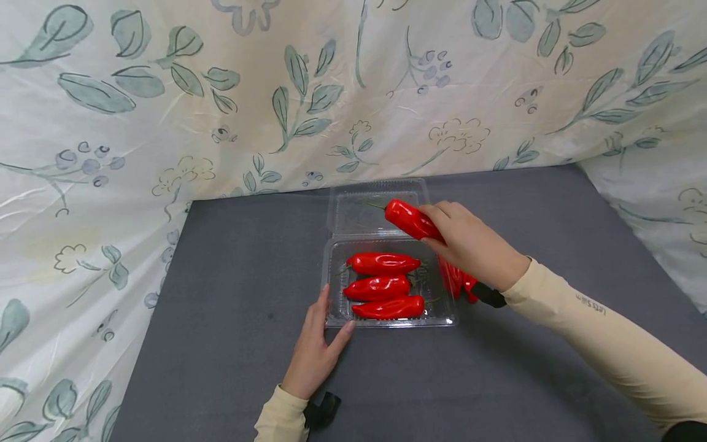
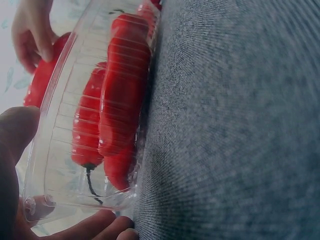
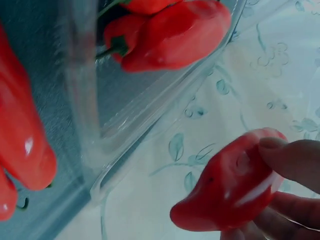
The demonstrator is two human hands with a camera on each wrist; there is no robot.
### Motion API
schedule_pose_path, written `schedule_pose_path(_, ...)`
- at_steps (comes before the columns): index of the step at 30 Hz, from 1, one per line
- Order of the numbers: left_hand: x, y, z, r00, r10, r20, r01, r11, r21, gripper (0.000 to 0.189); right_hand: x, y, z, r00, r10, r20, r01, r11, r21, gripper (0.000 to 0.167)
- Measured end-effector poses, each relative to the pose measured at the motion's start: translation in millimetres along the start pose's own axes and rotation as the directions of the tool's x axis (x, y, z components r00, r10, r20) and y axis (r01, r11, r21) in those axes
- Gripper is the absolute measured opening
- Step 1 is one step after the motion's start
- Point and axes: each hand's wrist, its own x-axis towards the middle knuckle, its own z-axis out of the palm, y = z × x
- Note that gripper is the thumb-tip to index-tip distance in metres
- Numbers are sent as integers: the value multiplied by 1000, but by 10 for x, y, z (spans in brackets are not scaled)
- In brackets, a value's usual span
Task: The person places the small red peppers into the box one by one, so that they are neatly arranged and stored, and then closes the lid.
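Note:
My right hand (image 1: 476,240) grips a red pepper (image 1: 407,219) above the back of a clear plastic box (image 1: 442,320), its green stem pointing left. In the right wrist view, the thumb presses one side of this pepper, fingers behind it, with the tapered tip free. Inside the box, red peppers (image 1: 383,263) lie crosswise in a column, stems at differing ends. My left hand (image 1: 312,357) rests at the box's near left corner, thumb (image 2: 19,129) by the front rim and the straight fingers along the left side.
More red peppers (image 1: 454,277) lie right of the box, partly hidden beneath my right hand. The box's clear hinged lid (image 1: 353,212) lies folded back toward the floral cloth (image 1: 375,129) behind. Grey cloth (image 1: 232,307) covers the table.

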Motion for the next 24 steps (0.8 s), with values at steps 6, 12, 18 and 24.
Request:
schedule_pose_path(6, -8, 3, -5, 1000, 9, -2, -9, 1000, 7, 83, -44, -78, 21, 996, -79, 31, 78, 997, 28, 62)
schedule_pose_path(12, -16, 10, -5, 1000, 9, -2, -9, 1000, 1, 83, -78, -137, 59, 979, -183, 94, 179, 982, 51, 60)
schedule_pose_path(18, -19, 13, -7, 1000, -6, 7, 6, 1000, -3, 83, -116, -206, 136, 933, -301, 199, 286, 953, 98, 58)
schedule_pose_path(24, -19, 8, -12, 1000, -12, 5, 12, 1000, -2, 83, -128, -282, 239, 915, -301, 270, 278, 953, 122, 58)
